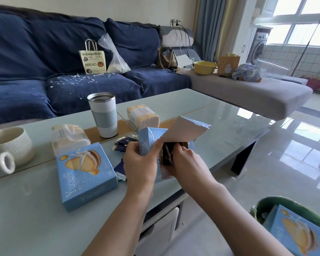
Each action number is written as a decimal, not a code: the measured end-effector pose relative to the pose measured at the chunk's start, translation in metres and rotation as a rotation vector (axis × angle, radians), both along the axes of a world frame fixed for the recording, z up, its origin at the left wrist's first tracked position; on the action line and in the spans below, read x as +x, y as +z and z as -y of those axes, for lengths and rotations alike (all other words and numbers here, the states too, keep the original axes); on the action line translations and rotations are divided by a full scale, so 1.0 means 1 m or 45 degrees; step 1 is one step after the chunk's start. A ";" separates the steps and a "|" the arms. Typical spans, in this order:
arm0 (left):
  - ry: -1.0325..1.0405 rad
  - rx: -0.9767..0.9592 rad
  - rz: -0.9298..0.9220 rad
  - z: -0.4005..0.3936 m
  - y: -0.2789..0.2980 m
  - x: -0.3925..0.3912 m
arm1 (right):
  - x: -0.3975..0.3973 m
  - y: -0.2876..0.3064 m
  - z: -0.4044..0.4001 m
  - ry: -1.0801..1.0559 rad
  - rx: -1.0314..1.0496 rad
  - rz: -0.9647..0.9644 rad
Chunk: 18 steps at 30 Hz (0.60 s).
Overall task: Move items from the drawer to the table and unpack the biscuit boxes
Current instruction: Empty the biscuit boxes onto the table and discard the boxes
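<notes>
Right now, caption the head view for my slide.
Left hand holds opened biscuit box; right hand pulls out dark packets.

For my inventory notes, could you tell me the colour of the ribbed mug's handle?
Cream white, matching the ribbed ceramic mug; head view.

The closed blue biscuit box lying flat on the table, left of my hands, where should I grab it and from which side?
Probably across its two long side edges, coming down from above. The closed biscuit box lies flat, picture side up, on the table, so its broad face offers no pinch. The left hand is nearest but holds the open box.
</notes>
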<state>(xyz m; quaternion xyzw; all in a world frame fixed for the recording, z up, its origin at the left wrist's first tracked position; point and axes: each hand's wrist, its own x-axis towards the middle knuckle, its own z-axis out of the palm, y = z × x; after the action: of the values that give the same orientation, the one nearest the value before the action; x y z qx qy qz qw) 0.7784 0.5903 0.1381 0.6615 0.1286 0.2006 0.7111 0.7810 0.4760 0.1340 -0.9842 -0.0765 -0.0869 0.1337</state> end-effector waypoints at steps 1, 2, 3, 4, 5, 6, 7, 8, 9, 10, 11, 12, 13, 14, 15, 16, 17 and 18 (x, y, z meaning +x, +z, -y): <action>0.006 0.004 0.001 0.000 0.000 0.000 | 0.000 0.000 0.000 0.020 -0.004 0.015; 0.013 0.006 -0.005 0.000 0.000 0.000 | 0.000 0.001 0.000 0.039 -0.004 0.031; 0.014 0.003 -0.009 0.000 -0.001 0.001 | 0.000 0.002 0.001 0.052 -0.003 0.041; 0.015 -0.001 -0.014 0.000 -0.002 0.002 | 0.000 0.004 0.002 0.060 0.001 0.051; 0.011 -0.009 -0.019 0.000 -0.003 0.002 | -0.001 0.005 0.002 0.064 0.002 0.059; 0.009 -0.020 -0.027 0.000 -0.002 0.002 | -0.003 0.007 0.003 0.070 0.001 0.075; 0.011 -0.037 -0.038 -0.001 -0.002 0.002 | -0.004 0.007 0.004 0.082 -0.004 0.097; 0.015 -0.062 -0.054 -0.002 -0.001 0.001 | -0.004 0.007 0.005 0.099 -0.005 0.115; 0.016 -0.100 -0.069 -0.003 0.001 0.001 | -0.004 0.007 0.005 0.117 0.021 0.139; 0.015 -0.147 -0.087 -0.005 0.002 0.002 | -0.004 0.007 0.007 0.129 0.081 0.162; 0.015 -0.195 -0.110 -0.007 0.002 0.002 | -0.003 0.007 0.009 0.132 0.179 0.182; 0.018 -0.236 -0.141 -0.010 0.002 0.003 | -0.002 0.008 0.011 0.129 0.296 0.188; 0.018 -0.268 -0.166 -0.013 0.002 0.005 | -0.001 0.010 0.014 0.128 0.409 0.184; 0.017 -0.290 -0.184 -0.015 0.002 0.006 | 0.000 0.012 0.016 0.135 0.491 0.175; 0.012 -0.301 -0.193 -0.016 0.001 0.007 | 0.000 0.013 0.017 0.149 0.542 0.168; 0.011 -0.299 -0.194 -0.016 0.001 0.007 | 0.000 0.015 0.018 0.159 0.580 0.165; 0.017 -0.289 -0.182 -0.016 0.000 0.008 | 0.000 0.017 0.019 0.162 0.626 0.166; 0.027 -0.279 -0.168 -0.016 0.001 0.007 | 0.000 0.018 0.019 0.159 0.678 0.160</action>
<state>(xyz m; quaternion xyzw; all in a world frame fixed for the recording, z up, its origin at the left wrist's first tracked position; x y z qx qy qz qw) 0.7852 0.6060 0.1387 0.5903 0.2033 0.1490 0.7668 0.7811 0.4566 0.1517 -0.9005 -0.1196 -0.1565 0.3877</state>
